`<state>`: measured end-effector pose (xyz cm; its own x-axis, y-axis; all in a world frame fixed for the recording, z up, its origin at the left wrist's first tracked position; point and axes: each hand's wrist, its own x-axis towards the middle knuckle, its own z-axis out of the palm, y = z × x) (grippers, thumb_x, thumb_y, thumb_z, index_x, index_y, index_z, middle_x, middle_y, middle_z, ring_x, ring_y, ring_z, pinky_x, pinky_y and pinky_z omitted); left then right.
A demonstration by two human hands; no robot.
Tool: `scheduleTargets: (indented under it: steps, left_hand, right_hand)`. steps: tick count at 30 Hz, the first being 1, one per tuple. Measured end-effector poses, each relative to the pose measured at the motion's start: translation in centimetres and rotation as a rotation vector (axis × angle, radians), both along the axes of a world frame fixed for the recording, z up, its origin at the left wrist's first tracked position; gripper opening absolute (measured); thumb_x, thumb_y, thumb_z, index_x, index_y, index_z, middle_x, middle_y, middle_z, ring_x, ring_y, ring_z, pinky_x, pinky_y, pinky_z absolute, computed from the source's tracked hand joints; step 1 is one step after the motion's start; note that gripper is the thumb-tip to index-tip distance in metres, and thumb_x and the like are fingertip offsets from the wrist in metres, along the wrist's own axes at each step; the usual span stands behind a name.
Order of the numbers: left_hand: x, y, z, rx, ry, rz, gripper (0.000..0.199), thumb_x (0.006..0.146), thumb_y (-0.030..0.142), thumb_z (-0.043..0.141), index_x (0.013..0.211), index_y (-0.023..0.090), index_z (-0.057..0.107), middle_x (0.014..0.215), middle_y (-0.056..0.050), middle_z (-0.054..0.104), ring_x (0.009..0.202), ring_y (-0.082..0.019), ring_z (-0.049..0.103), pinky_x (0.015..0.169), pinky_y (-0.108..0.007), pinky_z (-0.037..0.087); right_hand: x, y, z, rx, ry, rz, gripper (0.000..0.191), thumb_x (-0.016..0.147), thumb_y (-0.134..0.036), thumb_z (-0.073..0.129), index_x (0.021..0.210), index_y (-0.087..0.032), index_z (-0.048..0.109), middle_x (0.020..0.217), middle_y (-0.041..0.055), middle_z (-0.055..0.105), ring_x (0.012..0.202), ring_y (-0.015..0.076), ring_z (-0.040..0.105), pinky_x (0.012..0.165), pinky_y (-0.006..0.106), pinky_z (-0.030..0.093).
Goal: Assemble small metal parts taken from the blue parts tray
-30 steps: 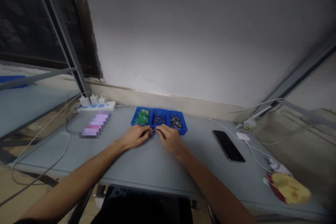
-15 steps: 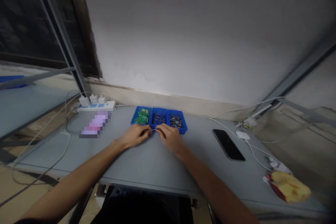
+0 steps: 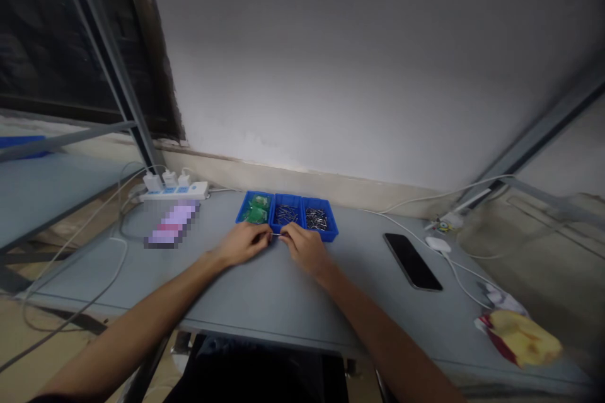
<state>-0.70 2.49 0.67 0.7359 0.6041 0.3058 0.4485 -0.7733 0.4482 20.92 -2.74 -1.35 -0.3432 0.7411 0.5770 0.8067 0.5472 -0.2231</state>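
Left hand (image 3: 243, 244): back upward, fingers bent, fingertips (image 3: 268, 237) brought together in pinch. Right hand (image 3: 306, 250): just beside left hand, also pinching, fingers directed toward it; small gap between both hands. Left forearm (image 3: 161, 308) extends from its hand backward and outward, bare; right forearm (image 3: 373, 318) does same on opposite side.

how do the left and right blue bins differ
The left bin holds mostly green items; the right bin holds shiny metal pieces. The left bin stands nearer the white power strip, the right bin nearer the black phone. Both are blue and open-topped.
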Motion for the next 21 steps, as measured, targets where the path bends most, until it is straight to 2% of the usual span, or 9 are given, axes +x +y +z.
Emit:
scheduleTargets:
  steps: [2, 6, 9, 13, 16, 21]
  left_hand:
    - [0.0, 0.02, -0.04, -0.002, -0.002, -0.002, 0.021, 0.097, 0.026, 0.046, 0.093, 0.019, 0.065, 0.079, -0.001, 0.068, 0.067, -0.014, 0.058, 0.068, -0.025, 0.039]
    - [0.0, -0.09, 0.03, -0.009, -0.001, -0.002, 0.022, 0.097, 0.028, 0.046, 0.092, 0.019, 0.065, 0.076, 0.0, 0.067, 0.065, -0.013, 0.057, 0.066, -0.025, 0.038]
    - [-0.03, -0.23, 0.14, -0.007, 0.001, -0.008, 0.022, 0.097, 0.027, 0.045, 0.092, 0.019, 0.065, 0.076, 0.0, 0.066, 0.065, -0.013, 0.056, 0.064, -0.023, 0.037]
    - [-0.02, -0.28, 0.16, 0.007, 0.007, -0.005, 0.022, 0.097, 0.027, 0.046, 0.091, 0.019, 0.065, 0.074, 0.001, 0.065, 0.064, -0.012, 0.055, 0.064, -0.023, 0.037]
    - [-0.02, -0.31, 0.18, 0.006, 0.015, -0.02, 0.022, 0.097, 0.027, 0.045, 0.091, 0.019, 0.065, 0.075, 0.0, 0.065, 0.065, -0.012, 0.056, 0.065, -0.023, 0.038]
    - [-0.04, -0.41, 0.26, 0.007, 0.016, -0.017, 0.023, 0.098, 0.028, 0.045, 0.092, 0.019, 0.065, 0.075, 0.0, 0.066, 0.065, -0.013, 0.057, 0.065, -0.024, 0.038]
  right_hand:
    - [0.0, -0.02, 0.04, -0.007, -0.008, 0.005, 0.027, 0.106, -0.036, 0.044, 0.096, -0.021, 0.064, 0.09, 0.0033, 0.071, 0.078, 0.014, 0.065, 0.071, 0.024, 0.043]
    - [0.09, -0.01, 0.09, -0.011, -0.018, 0.044, 0.022, 0.104, -0.038, 0.049, 0.106, -0.021, 0.063, 0.097, 0.0041, 0.071, 0.082, 0.0145, 0.066, 0.072, 0.023, 0.044]
    - [0.07, -0.03, 0.16, -0.012, -0.034, 0.013, 0.026, 0.105, -0.037, 0.045, 0.098, -0.021, 0.064, 0.092, 0.0034, 0.071, 0.079, 0.0139, 0.065, 0.07, 0.023, 0.043]
    - [-0.02, -0.13, 0.22, -0.008, -0.035, 0.043, 0.022, 0.103, -0.038, 0.05, 0.105, -0.02, 0.062, 0.097, 0.0042, 0.071, 0.082, 0.0148, 0.065, 0.071, 0.024, 0.043]
    - [-0.07, -0.16, 0.21, -0.005, -0.04, 0.02, 0.024, 0.106, -0.033, 0.044, 0.097, -0.02, 0.063, 0.092, 0.0037, 0.07, 0.079, 0.0141, 0.065, 0.071, 0.024, 0.043]
    - [-0.08, -0.15, 0.26, -0.01, -0.063, 0.032, 0.021, 0.103, -0.038, 0.051, 0.107, -0.02, 0.061, 0.099, 0.0045, 0.07, 0.08, 0.015, 0.065, 0.069, 0.025, 0.043]
